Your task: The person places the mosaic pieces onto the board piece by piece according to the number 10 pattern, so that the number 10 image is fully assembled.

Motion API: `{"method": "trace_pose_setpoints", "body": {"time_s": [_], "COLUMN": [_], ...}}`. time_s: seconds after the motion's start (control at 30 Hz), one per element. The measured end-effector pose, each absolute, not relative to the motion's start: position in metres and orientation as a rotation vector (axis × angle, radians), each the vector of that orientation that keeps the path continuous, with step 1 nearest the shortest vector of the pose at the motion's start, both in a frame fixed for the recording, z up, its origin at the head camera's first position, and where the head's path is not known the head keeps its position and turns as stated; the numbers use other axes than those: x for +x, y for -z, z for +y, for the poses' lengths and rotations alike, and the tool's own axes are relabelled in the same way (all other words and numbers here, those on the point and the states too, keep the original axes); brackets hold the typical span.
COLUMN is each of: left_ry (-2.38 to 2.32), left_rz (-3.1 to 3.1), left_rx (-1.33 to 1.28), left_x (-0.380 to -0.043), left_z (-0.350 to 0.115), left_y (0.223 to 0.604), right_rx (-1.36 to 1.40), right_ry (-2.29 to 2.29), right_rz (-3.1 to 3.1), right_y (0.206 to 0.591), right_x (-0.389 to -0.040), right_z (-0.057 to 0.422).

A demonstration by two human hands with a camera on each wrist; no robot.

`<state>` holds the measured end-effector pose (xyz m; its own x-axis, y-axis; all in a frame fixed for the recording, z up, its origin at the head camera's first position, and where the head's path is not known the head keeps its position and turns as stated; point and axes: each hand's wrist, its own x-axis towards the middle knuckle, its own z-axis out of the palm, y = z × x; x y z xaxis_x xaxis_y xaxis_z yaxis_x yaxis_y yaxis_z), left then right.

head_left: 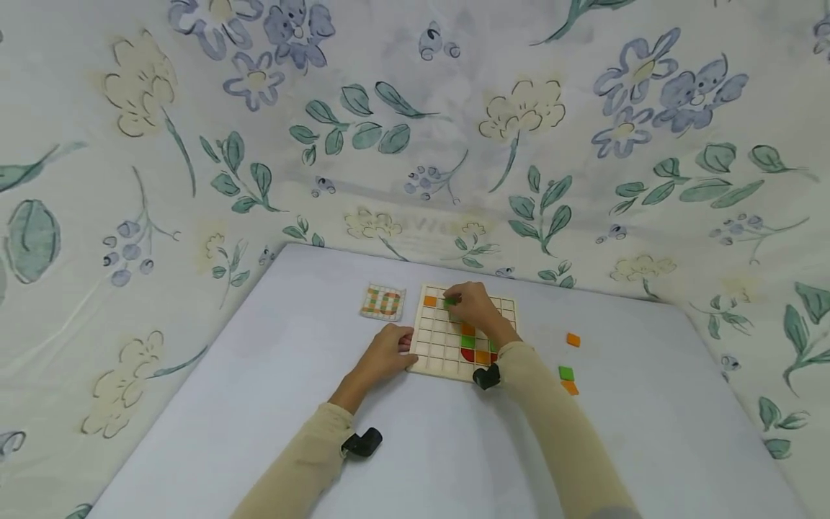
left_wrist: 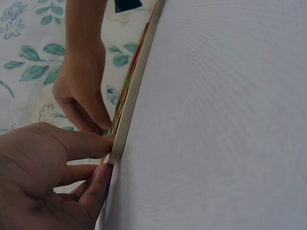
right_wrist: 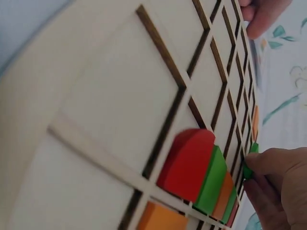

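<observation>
A pale wooden grid board [head_left: 436,353] lies on the table, its raised dividers forming square cells. Red, green and orange tiles fill some cells; one orange tile [head_left: 431,301] sits near the far left corner. My left hand [head_left: 385,349] holds the board's near left corner, thumb and fingers against its edge. Over the far part of the board, my right hand [head_left: 476,306] pinches a small green tile [right_wrist: 250,160] between thumb and fingers, at the grid's surface. In the right wrist view a red rounded tile [right_wrist: 187,165] stands in a row with green and orange ones.
Left of the board lies a small card [head_left: 382,303] printed with a coloured grid pattern. To the right on the white table are loose tiles: an orange one [head_left: 573,339], a green one [head_left: 566,373] and another orange piece [head_left: 570,388]. Floral cloth [head_left: 428,144] rises behind the table.
</observation>
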<state>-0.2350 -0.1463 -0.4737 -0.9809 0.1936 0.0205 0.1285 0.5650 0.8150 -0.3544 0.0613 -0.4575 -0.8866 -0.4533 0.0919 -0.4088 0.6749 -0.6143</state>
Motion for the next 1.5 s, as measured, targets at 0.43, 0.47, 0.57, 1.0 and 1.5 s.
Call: {"method": "trace_pose_setpoints", "body": {"time_s": [0.43, 0.47, 0.57, 1.0, 1.5], "left_ry": [-1.394, -1.388, -1.370, -1.386, -1.361], "left_rz": [2.718, 2.722, 2.736, 2.747, 2.764], "left_rx": [0.291, 0.284, 0.262, 0.282, 0.227], "left_x": [-0.231, -0.231, -0.231, -0.230, -0.231], "left_z": [-0.147, -0.147, -0.148, -0.148, -0.143], "left_y": [0.474, 0.474, 0.472, 0.472, 0.471], "right_rx": [-0.634, -0.635, -0.665, -0.868, -0.702], "right_ry": [0.953, 0.962, 1.003, 0.758, 0.855], "right_rz": [2.829, 2.830, 2.831, 2.856, 2.936], "right_y": [0.462, 0.460, 0.458, 0.462, 0.454], "right_x": [-0.354, -0.353, -0.351, -0.355, -0.343], "right_z": [0.046, 0.045, 0.044, 0.040, 0.129]}}
